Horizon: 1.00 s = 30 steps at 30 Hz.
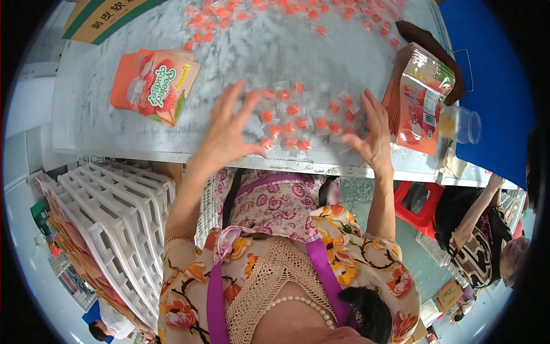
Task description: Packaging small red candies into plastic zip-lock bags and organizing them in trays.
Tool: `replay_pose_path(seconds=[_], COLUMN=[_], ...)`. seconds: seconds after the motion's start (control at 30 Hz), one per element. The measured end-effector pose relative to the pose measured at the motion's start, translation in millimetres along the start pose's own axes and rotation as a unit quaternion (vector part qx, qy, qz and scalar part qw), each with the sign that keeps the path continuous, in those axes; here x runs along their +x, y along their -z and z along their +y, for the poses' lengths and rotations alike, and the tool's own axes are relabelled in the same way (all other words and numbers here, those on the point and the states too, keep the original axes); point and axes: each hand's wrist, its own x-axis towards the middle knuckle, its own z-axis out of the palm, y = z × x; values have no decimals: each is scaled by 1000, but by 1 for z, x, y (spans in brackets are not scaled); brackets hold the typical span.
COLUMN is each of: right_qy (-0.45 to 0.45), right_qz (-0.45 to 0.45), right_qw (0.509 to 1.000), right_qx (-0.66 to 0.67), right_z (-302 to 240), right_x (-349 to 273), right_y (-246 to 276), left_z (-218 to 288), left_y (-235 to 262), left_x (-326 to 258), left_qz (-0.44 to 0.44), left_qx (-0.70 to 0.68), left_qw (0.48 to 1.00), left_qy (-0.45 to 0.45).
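A cluster of small clear-wrapped orange-red candies (298, 117) lies on the pale tabletop (103, 123) near its front edge. My left hand (226, 129) is spread flat, fingers apart, at the left side of the cluster and holds nothing. At the right side my right hand (372, 132) is likewise open, its fingers touching the outer candies. A stack of orange printed pouches (153, 85) lies flat to the left. Another stack of pouches (423, 97) stands tilted at the right.
More loose candies (275, 17) are scattered along the far side of the table. A cardboard box (106, 17) sits at the far left, a clear plastic cup (461, 123) at the right. White plastic crates (114, 212) are stacked below left. Another person (481, 241) sits lower right.
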Motion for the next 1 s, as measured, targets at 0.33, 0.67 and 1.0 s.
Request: replay_pose_path(seconds=[0.33, 0.67, 1.0], right_qy=[107, 145, 175], right_qz=[-61, -69, -11], right_qw=[992, 987, 985], right_qx=[-29, 0, 1], right_z=[-17, -44, -25], right_x=[8, 23, 15], right_y=[-41, -60, -89], left_z=[0, 2, 1], left_y=[-54, -76, -71], left_x=[34, 55, 53], left_qz=[-72, -50, -71], left_qx=[53, -45, -75], left_qw=[989, 987, 977], left_qy=[-119, -148, -186])
